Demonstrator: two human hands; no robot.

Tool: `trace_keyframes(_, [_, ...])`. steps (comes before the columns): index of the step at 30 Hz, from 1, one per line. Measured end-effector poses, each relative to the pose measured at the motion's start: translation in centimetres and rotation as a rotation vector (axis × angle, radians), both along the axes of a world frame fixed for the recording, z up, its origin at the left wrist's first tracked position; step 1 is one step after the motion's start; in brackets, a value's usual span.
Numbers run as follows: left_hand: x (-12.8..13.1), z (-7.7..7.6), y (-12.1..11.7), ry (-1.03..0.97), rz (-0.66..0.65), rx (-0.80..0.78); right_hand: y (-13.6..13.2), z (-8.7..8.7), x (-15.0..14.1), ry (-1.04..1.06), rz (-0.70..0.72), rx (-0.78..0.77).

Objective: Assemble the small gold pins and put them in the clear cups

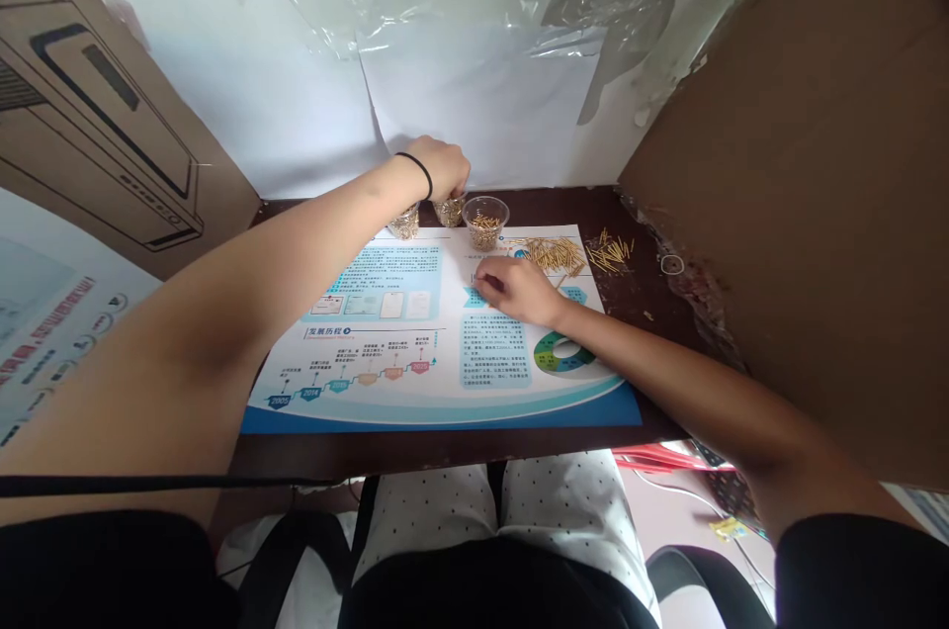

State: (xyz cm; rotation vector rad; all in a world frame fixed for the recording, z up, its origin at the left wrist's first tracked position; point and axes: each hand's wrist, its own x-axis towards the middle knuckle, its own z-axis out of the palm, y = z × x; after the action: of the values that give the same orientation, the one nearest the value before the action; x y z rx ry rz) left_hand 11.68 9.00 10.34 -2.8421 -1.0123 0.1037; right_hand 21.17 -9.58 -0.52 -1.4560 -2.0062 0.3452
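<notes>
My left hand [437,169], with a black band at the wrist, reaches to the far edge of the desk. Its fingers come down on a small clear cup of gold pins [449,212], and a second such cup [404,224] stands just left of it. Beside them is a clear plastic cup [485,224] holding loose gold pins. My right hand [515,290] rests on a printed blue-and-white sheet [371,362], fingertips pinched together. Whether they hold a pin is too small to tell. Just beyond it lies a heap of gold pins [553,255].
A smaller heap of gold pins [609,253] and a rubber band [671,264] lie on the worn dark desk [645,298]. Cardboard panels [778,164] stand at the right and left, with a white wall [222,65] behind. My dotted trousers show below the desk.
</notes>
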Motion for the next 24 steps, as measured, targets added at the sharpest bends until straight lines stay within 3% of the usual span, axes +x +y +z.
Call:
trace_keyframes(7, [0.0,-1.2,1.3,0.065,0.005,-0.01,0.0,0.0,0.1,-0.006,0.0,-0.011])
trace_keyframes(11, [-0.6,-1.2,2.0,-0.02,0.03,-0.04,0.0,0.0,0.0,-0.005,0.001,-0.012])
trace_keyframes(16, [-1.5,-0.8,1.9,-0.174,-0.042,-0.115,0.0,0.1,0.1,-0.006,0.005,-0.011])
trace_keyframes(24, [-2.2,-0.8,1.4,-0.241,-0.04,-0.1,0.0,-0.2,0.3,0.028,0.036,0.018])
